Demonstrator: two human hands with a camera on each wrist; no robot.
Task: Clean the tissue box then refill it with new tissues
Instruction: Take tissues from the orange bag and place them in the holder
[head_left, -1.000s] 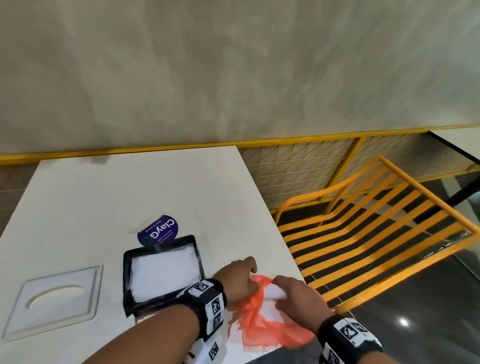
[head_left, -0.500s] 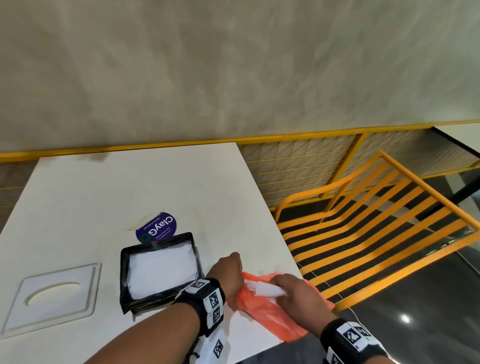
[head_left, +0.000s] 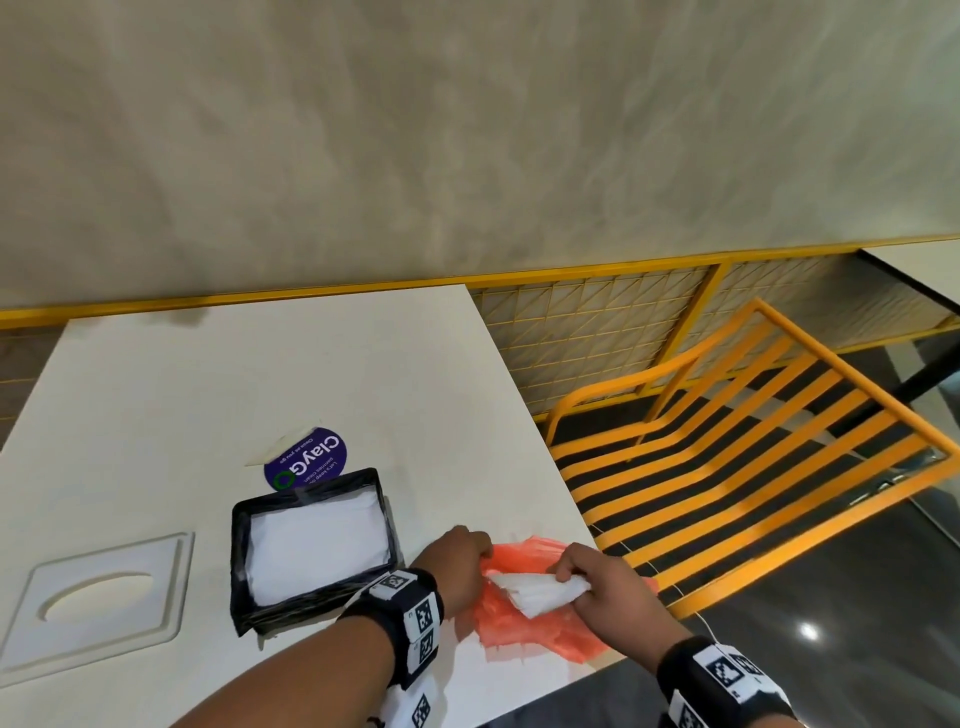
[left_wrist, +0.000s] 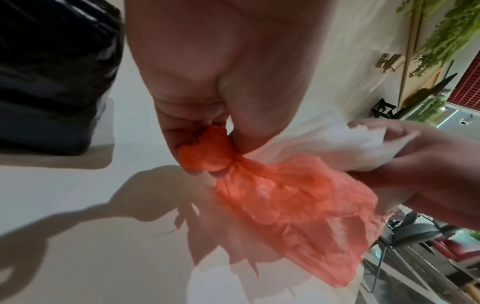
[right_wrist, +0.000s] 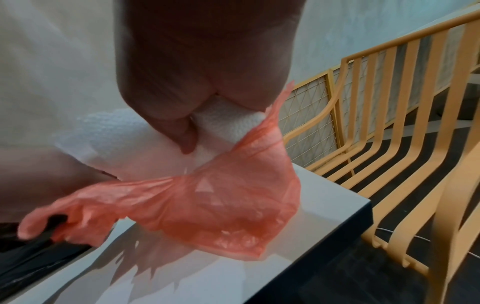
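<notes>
Gripping crinkly orange bag (thin plastic), soft tissues

The white rectangular table carries a black open tissue box holding white tissues, a white slotted lid, a round purple sticker and an orange plastic bag.

Round purple sticker on the white tabletop, just behind the black box: reads "ClayGo" in white lettering; the smaller lines beneath are too small to read.
</notes>
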